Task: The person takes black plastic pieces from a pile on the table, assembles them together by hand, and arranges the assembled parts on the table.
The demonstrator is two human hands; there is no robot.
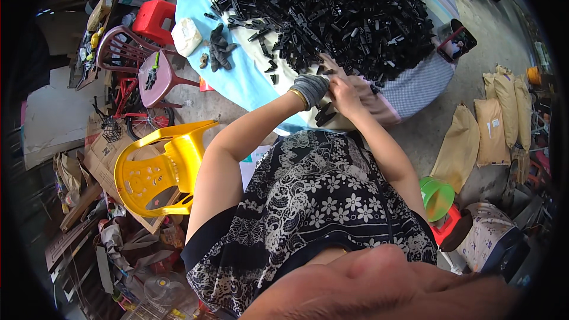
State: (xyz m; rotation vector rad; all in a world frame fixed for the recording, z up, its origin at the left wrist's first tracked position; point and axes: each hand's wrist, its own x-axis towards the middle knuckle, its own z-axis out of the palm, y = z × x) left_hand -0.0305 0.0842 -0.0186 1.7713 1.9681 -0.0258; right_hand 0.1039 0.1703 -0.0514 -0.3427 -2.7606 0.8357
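My left hand [312,89], in a grey knit glove, is closed at the near edge of a large heap of small black plastic pieces [338,15]. Close against it, my bare right hand [345,96] has its fingers pinched together. A dark bit shows by the fingertips, too small to make out. Below the hands, a few loose black pieces [324,115] lie on the cloth-covered table [249,92]. Several more are scattered left of the heap. A dark grey glove [220,48] rests farther left, beside a white plastic bag [186,37].
A phone [457,44] stands at the table's right edge. At left are a yellow plastic chair [155,169], a pink chair [159,80] and a red stool [154,22]. Tan sacks [455,147] and a green basin [437,198] are on the right.
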